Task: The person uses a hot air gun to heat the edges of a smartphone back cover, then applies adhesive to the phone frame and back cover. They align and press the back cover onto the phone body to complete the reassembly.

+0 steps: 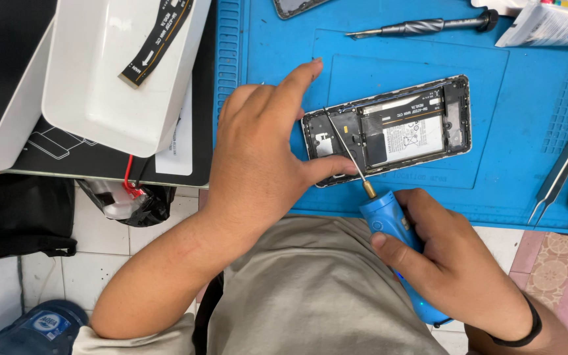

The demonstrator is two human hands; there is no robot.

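The left hand [258,151] spreads wide over the left end of the opened phone [389,128], hiding that end, its thumb pressing the lower edge and its forefinger lifted; the screw under the bit is too small to make out. The phone lies at centre frame on the blue ribbed rubber mat [507,98], its long axis running left-right, slightly tilted. The right hand [458,263] grips 1 blue plastic electric screwdriver [389,220], its thin metal bit slanting toward upper left into the phone.
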